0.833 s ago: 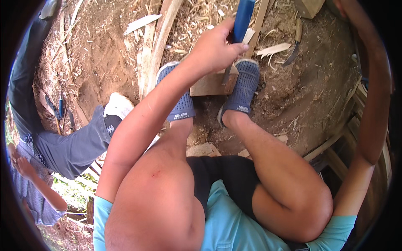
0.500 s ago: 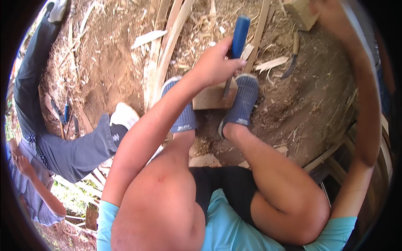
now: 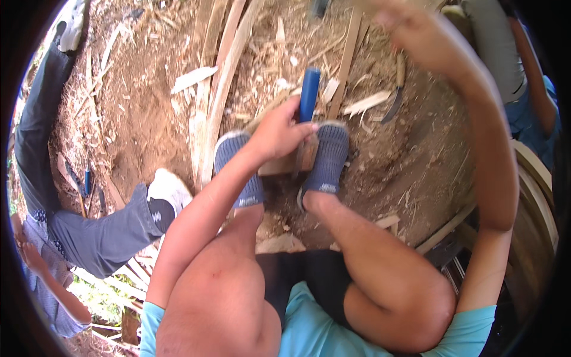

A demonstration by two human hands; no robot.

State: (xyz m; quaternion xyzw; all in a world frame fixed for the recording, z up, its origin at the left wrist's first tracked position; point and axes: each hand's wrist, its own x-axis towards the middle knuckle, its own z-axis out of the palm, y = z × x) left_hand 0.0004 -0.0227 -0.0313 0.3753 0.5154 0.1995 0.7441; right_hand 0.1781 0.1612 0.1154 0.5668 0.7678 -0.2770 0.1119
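Note:
My left hand [image 3: 278, 135] is closed round a chisel with a blue handle [image 3: 309, 94]. Its metal blade slants down against the right end of a small wooden block [image 3: 276, 167]. That block lies on the ground between my two blue shoes, partly covered by my hand. At the upper right my raised right hand [image 3: 411, 31] is smeared by motion. A pale blurred stretch runs from its fingers toward a dark tool head [image 3: 320, 8] at the top edge. The tool's exact kind is unclear.
A sickle [image 3: 394, 104] with a wooden handle lies beyond my right shoe. Long wooden strips [image 3: 217, 89] and shavings cover the dirt. To the left a person in dark trousers [image 3: 98, 241] sits close by; another person [image 3: 532, 113] is at the far right.
My right hand has swung leftward, and the dark tool head has come into view at the top. My left hand keeps its hold on the chisel at the block. The view has shifted slightly.

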